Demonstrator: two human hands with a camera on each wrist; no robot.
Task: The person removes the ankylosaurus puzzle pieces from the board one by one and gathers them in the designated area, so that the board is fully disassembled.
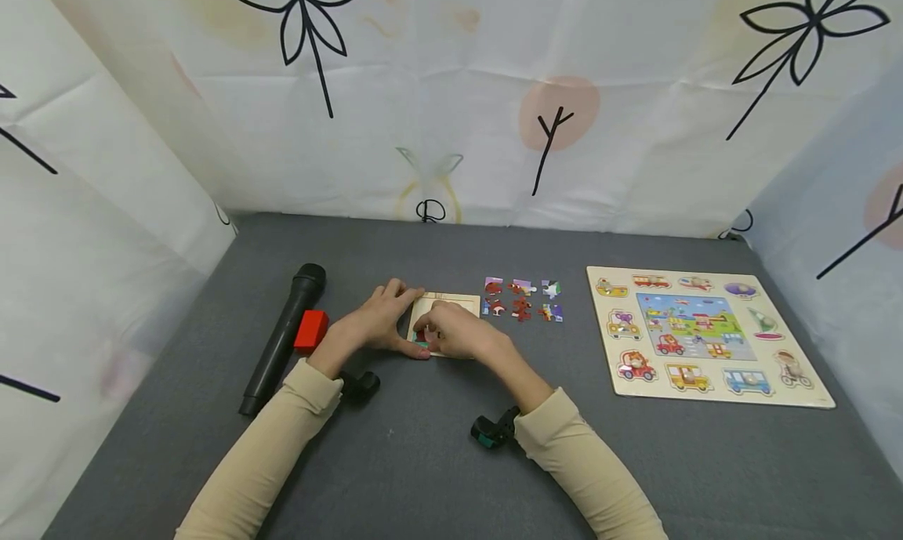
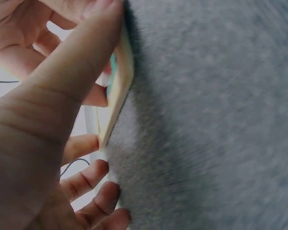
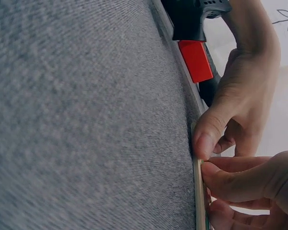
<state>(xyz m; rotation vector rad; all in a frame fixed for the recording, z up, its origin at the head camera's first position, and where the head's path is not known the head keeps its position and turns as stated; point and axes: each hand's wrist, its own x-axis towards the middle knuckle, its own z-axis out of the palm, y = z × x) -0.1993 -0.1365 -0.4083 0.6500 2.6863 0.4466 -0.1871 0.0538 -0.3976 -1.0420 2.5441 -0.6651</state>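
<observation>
A small wooden puzzle tray (image 1: pixel 460 298) lies flat on the grey table. My left hand (image 1: pixel 384 320) grips it at the left side, thumb on the near edge and index finger toward the far edge, as the left wrist view also shows. Over the tray, my right hand (image 1: pixel 458 330) has curled fingers and pinches a small colored puzzle piece (image 1: pixel 422 338) at the near-left corner; the fingers partly hide it. Both thumbs come close together in the right wrist view. Several loose jigsaw pieces (image 1: pixel 521 309) sit in two rows just right of the tray.
Left of my left hand are a black microphone (image 1: pixel 282 340) and a red block (image 1: pixel 310 332). A large wooden picture puzzle board (image 1: pixel 600 320) lies at the right. White patterned cloth (image 1: pixel 466 156) hangs behind and beside the grey table (image 1: pixel 416 462).
</observation>
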